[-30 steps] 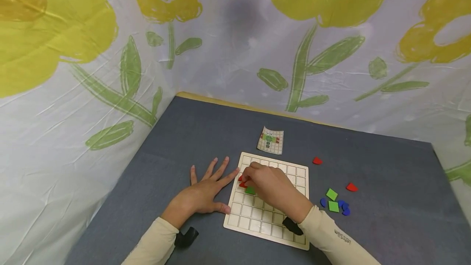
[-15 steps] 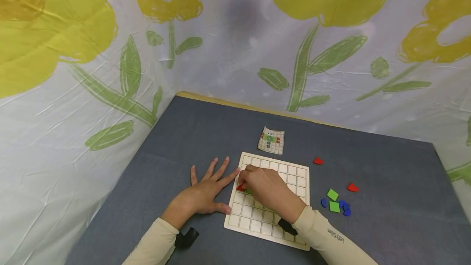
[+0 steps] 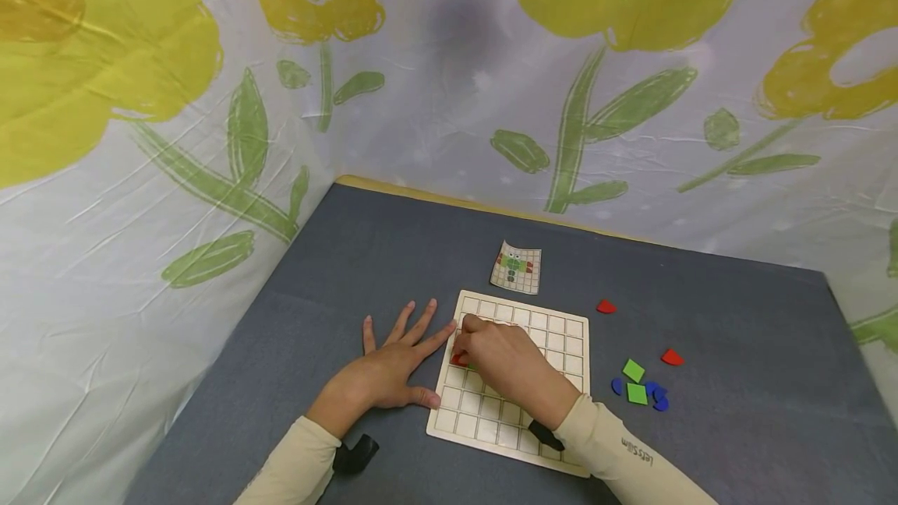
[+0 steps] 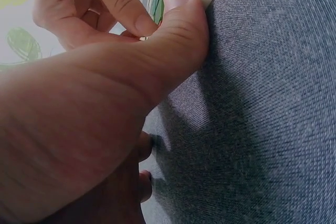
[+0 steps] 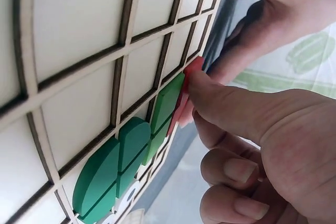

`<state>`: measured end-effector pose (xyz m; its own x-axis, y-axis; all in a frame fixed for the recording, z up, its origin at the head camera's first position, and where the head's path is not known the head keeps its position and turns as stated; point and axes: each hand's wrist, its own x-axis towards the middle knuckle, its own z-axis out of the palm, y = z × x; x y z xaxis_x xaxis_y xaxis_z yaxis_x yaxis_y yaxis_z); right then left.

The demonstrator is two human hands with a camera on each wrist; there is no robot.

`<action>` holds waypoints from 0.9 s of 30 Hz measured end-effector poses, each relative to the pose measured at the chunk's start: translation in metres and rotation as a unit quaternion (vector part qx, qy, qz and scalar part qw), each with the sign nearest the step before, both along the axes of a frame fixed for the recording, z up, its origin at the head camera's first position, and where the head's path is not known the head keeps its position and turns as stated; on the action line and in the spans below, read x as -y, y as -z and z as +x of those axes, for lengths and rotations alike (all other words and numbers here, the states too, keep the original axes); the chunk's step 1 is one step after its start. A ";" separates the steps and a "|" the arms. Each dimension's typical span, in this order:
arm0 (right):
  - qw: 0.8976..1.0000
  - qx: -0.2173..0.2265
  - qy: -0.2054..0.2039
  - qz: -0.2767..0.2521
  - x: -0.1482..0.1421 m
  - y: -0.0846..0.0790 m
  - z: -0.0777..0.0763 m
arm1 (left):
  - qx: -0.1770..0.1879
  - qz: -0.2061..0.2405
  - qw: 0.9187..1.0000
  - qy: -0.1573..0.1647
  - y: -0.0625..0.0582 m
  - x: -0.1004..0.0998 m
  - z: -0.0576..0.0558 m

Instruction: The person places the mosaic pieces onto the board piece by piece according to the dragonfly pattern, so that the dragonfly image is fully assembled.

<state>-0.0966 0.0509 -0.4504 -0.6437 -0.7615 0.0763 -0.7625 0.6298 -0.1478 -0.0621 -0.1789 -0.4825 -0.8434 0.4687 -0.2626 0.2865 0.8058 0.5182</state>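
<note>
A wooden grid board (image 3: pixel 484 429) lies on the dark table. My left hand (image 3: pixel 382 371) rests flat with spread fingers, its thumb and index fingertip at the board's left edge. Over the board's left side, my right hand (image 3: pixel 510 358) pinches a red piece (image 5: pixel 194 66) with thumb and finger at the edge column. Beside the red, in the right wrist view, sit light green pieces (image 5: pixel 168 95), then dark green rounded pieces (image 5: pixel 100 174) and a white eye-like piece (image 5: pixel 127 196). The right hand hides most of these in the head view.
A small picture card (image 3: pixel 517 267) lies beyond the board. To the right are loose red pieces (image 3: pixel 672 357), light green squares (image 3: pixel 637 393) and several blue rounded pieces (image 3: pixel 661 404). A flower-printed sheet (image 3: pixel 449 100) stands behind the table.
My right hand has shifted slightly left, to the board's edge. Red that showed in two spots under its fingers now shows in one, lower down. The left hand has stayed still.
</note>
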 end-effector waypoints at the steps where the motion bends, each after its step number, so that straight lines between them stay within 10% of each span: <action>1: 1.000 -0.001 0.000 0.000 0.000 0.000 0.000 | 0.006 -0.004 1.000 -0.002 -0.005 -0.001 0.001; 8: 1.000 -0.014 0.004 0.002 -0.002 0.002 0.004 | 0.014 -0.043 0.999 -0.008 -0.015 -0.007 0.001; 16: 1.000 -0.027 0.007 0.013 -0.006 -0.002 0.008 | -0.008 -0.002 1.000 -0.001 0.003 0.000 0.000; 27: 0.998 0.035 0.032 -0.029 -0.028 -0.014 0.012 | 0.011 -0.031 0.999 -0.010 -0.019 -0.007 0.003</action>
